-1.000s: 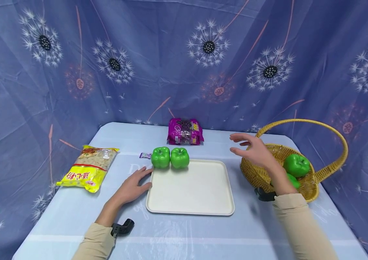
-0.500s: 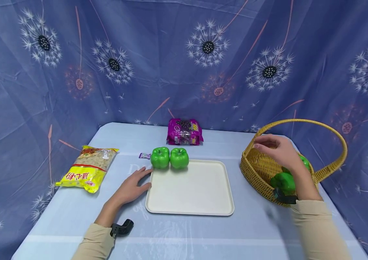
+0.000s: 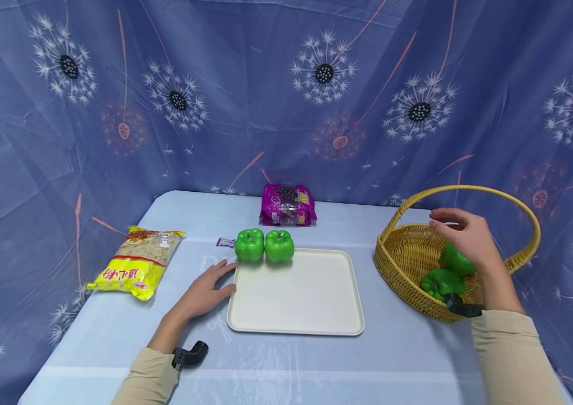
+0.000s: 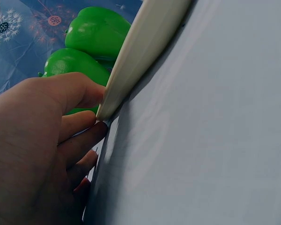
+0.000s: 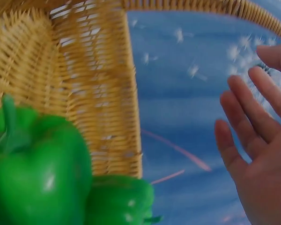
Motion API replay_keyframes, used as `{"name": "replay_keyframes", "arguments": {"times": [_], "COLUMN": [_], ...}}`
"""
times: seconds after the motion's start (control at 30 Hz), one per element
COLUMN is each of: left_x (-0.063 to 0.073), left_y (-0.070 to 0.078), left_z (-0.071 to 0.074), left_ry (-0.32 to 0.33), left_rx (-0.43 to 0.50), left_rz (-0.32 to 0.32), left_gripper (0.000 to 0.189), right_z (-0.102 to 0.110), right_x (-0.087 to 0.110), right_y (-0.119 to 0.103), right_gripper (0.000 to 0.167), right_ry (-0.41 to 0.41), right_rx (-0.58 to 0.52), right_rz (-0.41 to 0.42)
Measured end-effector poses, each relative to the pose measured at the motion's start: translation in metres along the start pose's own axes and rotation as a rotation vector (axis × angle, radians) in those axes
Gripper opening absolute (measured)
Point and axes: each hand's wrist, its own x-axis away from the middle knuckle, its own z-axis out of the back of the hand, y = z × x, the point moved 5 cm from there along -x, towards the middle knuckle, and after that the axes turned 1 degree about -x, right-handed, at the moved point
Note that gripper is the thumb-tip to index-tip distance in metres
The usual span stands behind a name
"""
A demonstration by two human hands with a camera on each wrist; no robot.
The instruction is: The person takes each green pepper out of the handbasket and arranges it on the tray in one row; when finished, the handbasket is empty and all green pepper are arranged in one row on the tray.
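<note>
Right grip (image 3: 472, 235) hovers by the wicker basket (image 3: 391, 269)

I have its fingers extended, holding nothing; below it, in the basket at the right edge of the desk (image 3: 266, 382), two green bell peppers (image 3: 442, 283) point their stems different ways. My left grip (image 3: 207, 292), fingers relaxed, touches the left rim of the tray (image 3: 301, 295), which runs lengthwise along the desk's far edge. More peppers (image 3: 279, 247) stand at its far-left corner. Dandelion-print cloth (image 3: 246, 112) hangs behind.

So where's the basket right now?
In the head view, the basket stands on the right side of the table, right of the white tray and near the person's right hand, with two green peppers inside.
</note>
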Motion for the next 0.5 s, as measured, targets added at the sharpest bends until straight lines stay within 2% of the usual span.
{"name": "replay_keyframes", "arguments": {"times": [0.3, 0.5], "left_x": [0.000, 0.000], "left_y": [0.002, 0.001], "left_z": [-0.001, -0.001], "left_ry": [0.001, -0.009], "left_rx": [0.004, 0.006], "left_rz": [-0.005, 0.009], "left_gripper": [0.054, 0.055], "right_z": [0.015, 0.017], "right_x": [0.002, 0.008], "right_y": [0.039, 0.062], "right_gripper": [0.072, 0.078], "right_ry": [0.087, 0.121], "right_rx": [0.026, 0.079], "right_rz": [-0.159, -0.280]}}
